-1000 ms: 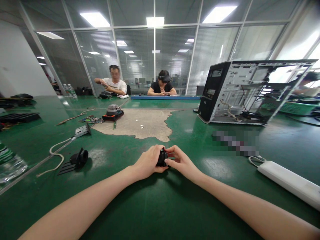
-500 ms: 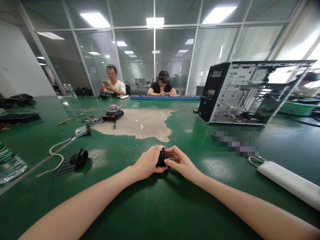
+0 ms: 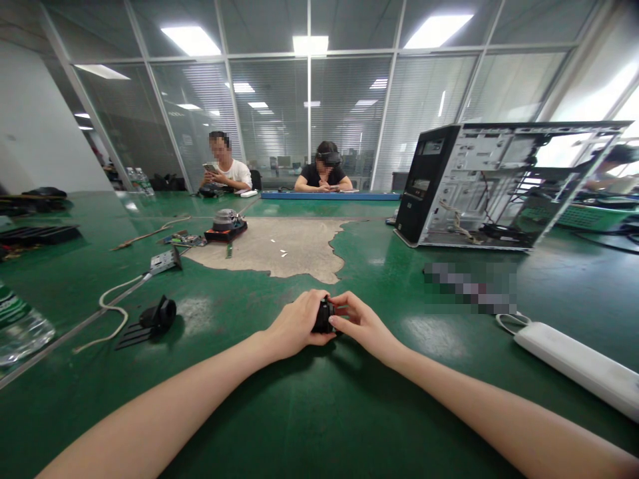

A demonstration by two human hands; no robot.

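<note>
- Black part (image 3: pixel 323 319): held between both hands, low over the middle of the worktop (image 3: pixel 279 419); contact with the surface cannot be confirmed. Fingers cover much of it.
- Left hand (image 3: pixel 298 319): grasping the part, palm down, fingers wrapped over its left side.
- Right hand (image 3: pixel 364 326): grasping the part's right end between thumb and bent fingers.
- Bare patch (image 3: pixel 309 243): beyond the hands, ragged-edged, with white scraps on it.
- Heatsink (image 3: pixel 227 227): on the patch's left side, a circuit board (image 3: pixel 184 238) just beside it.
- Duct (image 3: pixel 160 316): black, left of the hands and apart from them.
- Bracket (image 3: pixel 164 261): beyond the duct, a pale cord (image 3: pixel 120 316) running from near it toward the left edge.
- Bottle (image 3: pixel 22 326): lying at the worktop's left edge.
- Case (image 3: pixel 479 179): open-sided, upright, toward the far right corner; it obstructs the view of that corner, partly hiding a green basket (image 3: pixel 594 218).
- Power strip (image 3: pixel 579 362): white, toward the right edge, nearest the right forearm. A pixelated item (image 3: pixel 469 287) lies beyond it.
- Blue bar (image 3: pixel 329 195): along the far edge, one person (image 3: pixel 327 176) seated behind it, another (image 3: pixel 229 174) to the left holding a phone (image 3: pixel 210 168).
</note>
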